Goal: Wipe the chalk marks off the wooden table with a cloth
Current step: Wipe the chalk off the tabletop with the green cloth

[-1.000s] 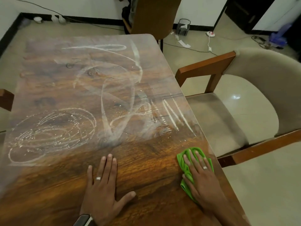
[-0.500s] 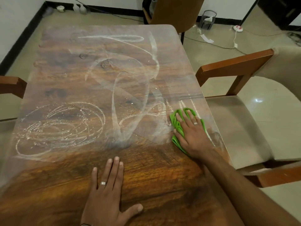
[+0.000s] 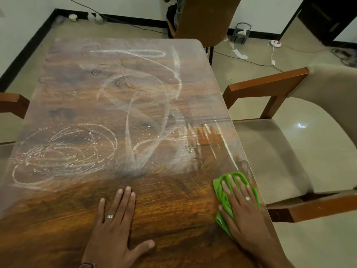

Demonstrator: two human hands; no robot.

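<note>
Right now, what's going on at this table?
A person is wiping chalk off a wooden table. The right hand presses a green cloth flat near the table's right edge, while the left hand rests flat on the near, clean-looking part of the wood. Most chalk remains: a scribbled oval on the left, long loops across the middle, and streaked strokes just beyond the cloth. A cushioned chair stands beside the table on the right.

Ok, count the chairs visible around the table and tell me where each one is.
3. One wooden-backed chair stands at the table's far end; one cushioned armchair along its right side; one wooden chair arm shows at the left edge. Others may be out of frame.
</note>
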